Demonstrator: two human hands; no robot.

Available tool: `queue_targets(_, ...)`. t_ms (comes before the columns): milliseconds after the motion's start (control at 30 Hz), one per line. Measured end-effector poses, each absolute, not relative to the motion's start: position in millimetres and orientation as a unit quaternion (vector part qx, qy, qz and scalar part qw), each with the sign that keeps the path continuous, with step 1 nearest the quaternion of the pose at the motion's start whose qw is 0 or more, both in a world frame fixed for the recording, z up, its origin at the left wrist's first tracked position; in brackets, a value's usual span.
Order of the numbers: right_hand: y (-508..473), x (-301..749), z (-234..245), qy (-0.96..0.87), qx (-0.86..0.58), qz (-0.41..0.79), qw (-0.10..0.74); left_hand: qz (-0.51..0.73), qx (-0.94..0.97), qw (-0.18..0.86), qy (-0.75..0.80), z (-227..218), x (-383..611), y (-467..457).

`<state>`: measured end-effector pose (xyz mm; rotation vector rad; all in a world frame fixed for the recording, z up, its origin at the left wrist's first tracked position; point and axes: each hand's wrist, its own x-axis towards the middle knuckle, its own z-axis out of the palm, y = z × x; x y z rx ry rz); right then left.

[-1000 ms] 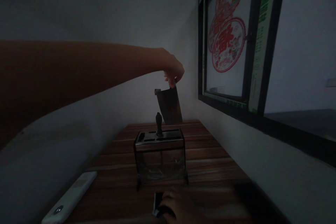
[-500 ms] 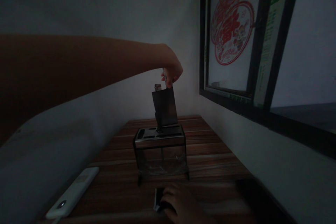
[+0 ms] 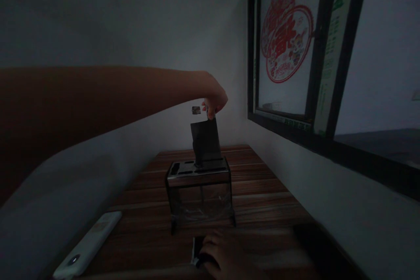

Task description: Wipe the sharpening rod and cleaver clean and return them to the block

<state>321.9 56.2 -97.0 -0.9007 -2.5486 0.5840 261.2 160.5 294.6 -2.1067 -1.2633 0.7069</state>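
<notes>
My left hand (image 3: 215, 101) reaches in from the left, its fingers closed round the handle of a cleaver (image 3: 207, 142). The broad dark blade hangs downward, its lower edge at the top of a knife block (image 3: 200, 201) with clear sides and a slotted top. Whether the blade has entered a slot I cannot tell. A black upright shape, apparently a handle, stands in the block before the blade and merges with it. Near the front of the table, my right hand (image 3: 221, 251) curls over a dark object with a pale edge (image 3: 197, 247); its kind is mostly hidden.
The block stands on a striped wooden table (image 3: 262, 201). A white power strip (image 3: 88, 243) lies along the left edge, a dark flat thing (image 3: 324, 249) at the right. Walls border the table; a dark-framed window (image 3: 285, 43) with red decorations is on the right.
My left hand has lowered the cleaver, so its blade now meets the block's top. My right hand has stayed on the dark object. The view has shifted slightly.
</notes>
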Motion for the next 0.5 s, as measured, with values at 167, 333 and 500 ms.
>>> queue_targets(167, 56, 321, -96, -0.903, -0.329, 0.210, 0.178, 0.247, -0.802, 0.263, -0.476, 262, 268, 165)
queue_targets(333, 57, 320, -98, -0.903, -0.336, 0.212, 0.161, 0.285, -0.802, 0.259, -0.456, 228, 272, 178)
queue_targets(500, 57, 321, -99, -0.904, -0.324, 0.216, 0.175, 0.281, -0.810, 0.250, -0.450, 202, 270, 186)
